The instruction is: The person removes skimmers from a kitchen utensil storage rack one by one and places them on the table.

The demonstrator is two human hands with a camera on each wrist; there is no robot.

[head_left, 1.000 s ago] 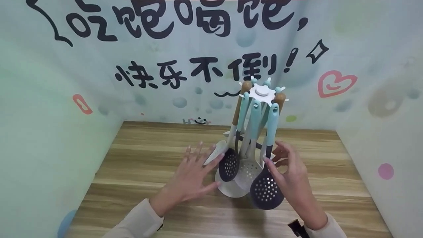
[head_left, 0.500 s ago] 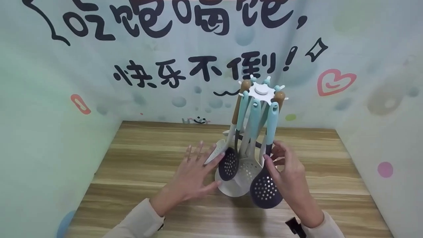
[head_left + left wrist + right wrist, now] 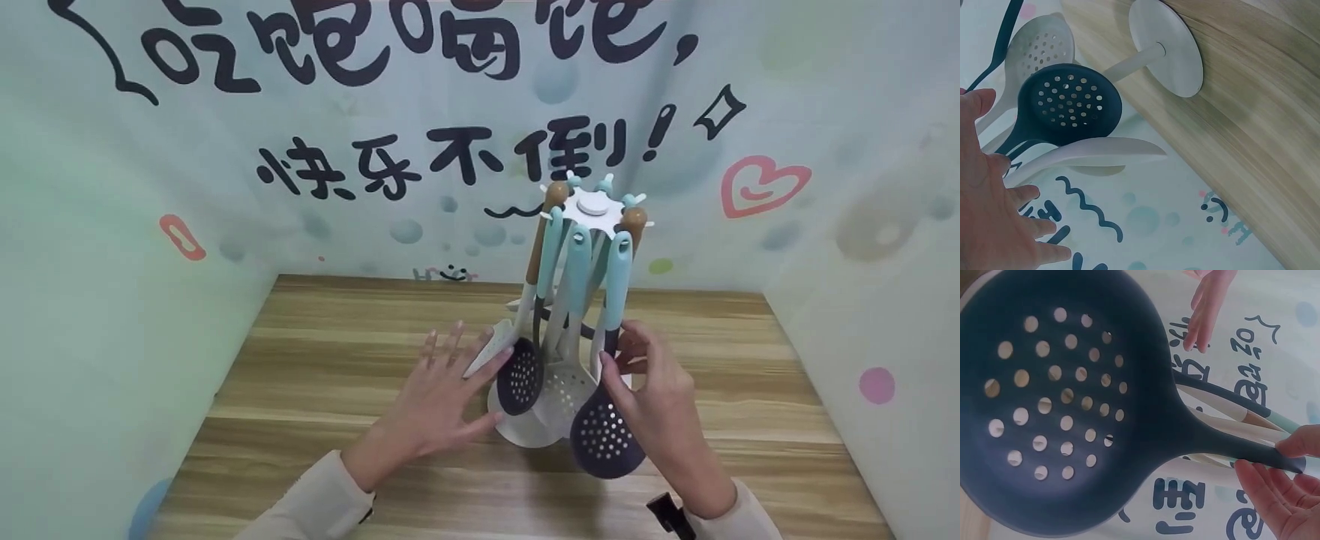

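Note:
A white utensil stand [image 3: 594,206] carries several kitchen utensils hung by their handles over its round base [image 3: 525,431]. At its right front, my right hand [image 3: 664,409] pinches the dark neck of a large skimmer [image 3: 606,469] with a light blue handle. Thumb and fingers meet on that neck in the right wrist view, below the broad perforated bowl [image 3: 1145,382]. On the left, my left hand [image 3: 439,405] is spread with straight fingers, its index fingertip right at a smaller dark slotted spoon [image 3: 520,401]. A pale skimmer [image 3: 551,390] hangs between the two dark ones.
A white slotted turner [image 3: 489,349] hangs at the stand's left side, beyond the left fingers. Brown-tipped handles [image 3: 556,195] hang among the blue ones. A printed cloth backdrop [image 3: 375,247] rises behind the wooden table [image 3: 337,337], with cloth sides left and right.
The large dark skimmer and the smaller slotted spoon have shifted very slightly downward. Both hands stay in about the same place.

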